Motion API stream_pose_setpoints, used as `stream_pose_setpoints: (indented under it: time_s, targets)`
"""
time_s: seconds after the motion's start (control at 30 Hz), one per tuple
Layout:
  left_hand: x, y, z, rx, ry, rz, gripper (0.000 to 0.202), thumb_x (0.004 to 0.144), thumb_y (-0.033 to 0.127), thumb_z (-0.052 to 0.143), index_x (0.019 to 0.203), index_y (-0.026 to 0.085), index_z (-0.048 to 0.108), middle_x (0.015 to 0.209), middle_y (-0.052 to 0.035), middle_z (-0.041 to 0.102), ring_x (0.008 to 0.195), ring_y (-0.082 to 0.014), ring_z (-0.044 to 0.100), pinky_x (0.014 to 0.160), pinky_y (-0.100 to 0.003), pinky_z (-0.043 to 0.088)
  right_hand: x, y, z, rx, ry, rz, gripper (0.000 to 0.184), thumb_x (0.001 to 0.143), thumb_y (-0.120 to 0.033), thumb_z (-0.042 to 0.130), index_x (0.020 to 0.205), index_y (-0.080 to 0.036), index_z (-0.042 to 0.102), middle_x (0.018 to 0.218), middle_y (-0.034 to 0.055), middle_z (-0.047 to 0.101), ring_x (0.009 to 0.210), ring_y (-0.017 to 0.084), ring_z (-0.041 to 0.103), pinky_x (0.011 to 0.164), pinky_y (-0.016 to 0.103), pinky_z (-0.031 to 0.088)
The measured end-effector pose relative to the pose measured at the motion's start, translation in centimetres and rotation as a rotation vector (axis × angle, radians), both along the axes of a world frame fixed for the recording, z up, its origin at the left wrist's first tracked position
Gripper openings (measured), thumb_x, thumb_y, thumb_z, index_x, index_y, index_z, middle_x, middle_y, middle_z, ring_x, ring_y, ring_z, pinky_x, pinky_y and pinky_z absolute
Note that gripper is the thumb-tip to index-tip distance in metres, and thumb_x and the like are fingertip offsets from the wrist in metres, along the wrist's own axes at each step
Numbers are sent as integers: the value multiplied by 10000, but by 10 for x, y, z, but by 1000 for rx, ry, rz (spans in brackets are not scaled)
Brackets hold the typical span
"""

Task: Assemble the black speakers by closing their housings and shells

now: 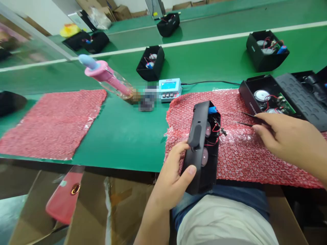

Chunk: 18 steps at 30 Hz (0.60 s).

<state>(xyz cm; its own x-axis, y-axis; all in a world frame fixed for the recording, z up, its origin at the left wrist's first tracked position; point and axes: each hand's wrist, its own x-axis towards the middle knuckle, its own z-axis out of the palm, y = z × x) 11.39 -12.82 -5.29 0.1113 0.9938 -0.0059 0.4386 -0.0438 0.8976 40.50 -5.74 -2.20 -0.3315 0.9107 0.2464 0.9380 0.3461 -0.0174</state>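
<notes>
My left hand (pixel 176 173) grips a black speaker housing (pixel 198 136) by its lower end, tilted up on its side over the near edge of the bubble wrap (pixel 237 153). Inside the housing show round speaker drivers, red wires, a small circuit board (pixel 222 131) and a blue battery (pixel 212 110). My right hand (pixel 278 134) holds a pair of tweezers (pixel 246 119), tips apart and pointing left toward the housing without touching it. Right behind that hand lies another open speaker housing (pixel 245 95) with drivers and a green board, beside a black grille panel (pixel 298 95).
A small tester with a blue screen (pixel 170 89) stands behind the wrap, its cable running right. Left of it is a pink-lidded bottle (pixel 109 76). More open housings (pixel 150 63) (pixel 267 51) sit farther back. A second bubble wrap sheet (pixel 56 122) lies left; cardboard boxes (pixel 127 204) stand below the table edge.
</notes>
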Motion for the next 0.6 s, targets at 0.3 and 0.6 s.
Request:
stream_pose_setpoints:
  time_s: [0.3, 0.6]
  targets:
    - [22, 48, 23, 434, 414, -294, 308, 824, 300, 620, 1123, 227, 610, 1323, -109, 519, 1227, -250, 480, 1028, -435, 410, -27, -2, 7, -20, 357, 109, 393, 895, -369, 429, 1159, -111, 562, 1034, 121, 653, 846, 241, 633, 732, 370, 494]
    - [37, 68, 22, 661, 363, -199, 217, 895, 156, 445, 807, 185, 642, 809, -27, 726, 771, -160, 685, 729, -260, 532, -50, 12, 7, -246, 712, 196, 326, 879, -311, 438, 1131, -149, 567, 1062, 104, 641, 968, 241, 606, 828, 382, 487]
